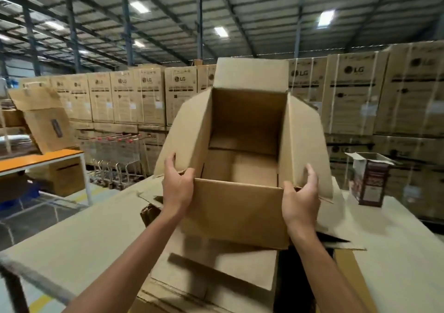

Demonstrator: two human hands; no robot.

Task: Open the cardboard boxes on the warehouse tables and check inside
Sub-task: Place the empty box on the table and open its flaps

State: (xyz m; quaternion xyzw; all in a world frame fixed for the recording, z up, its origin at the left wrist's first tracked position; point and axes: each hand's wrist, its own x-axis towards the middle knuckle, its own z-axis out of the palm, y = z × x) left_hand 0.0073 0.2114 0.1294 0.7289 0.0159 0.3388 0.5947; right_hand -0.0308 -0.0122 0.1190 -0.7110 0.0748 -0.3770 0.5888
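Observation:
A brown cardboard box [235, 211] is held up in front of me, tilted so its open top faces me. All of its flaps stand open and the inside looks empty, with only the folded bottom flaps showing. My left hand [177, 185] grips the near left corner, fingers curled over the rim. My right hand [301, 195] grips the near right corner the same way. Below the box lie flattened cardboard sheets [216, 264] on the table [72, 236].
A small printed carton [368, 183] with open flaps stands on the table at the right. An orange-topped table [36, 160] with a leaning box is at the left. Shopping trolleys [115, 156] and a wall of stacked LG cartons [355, 96] stand behind.

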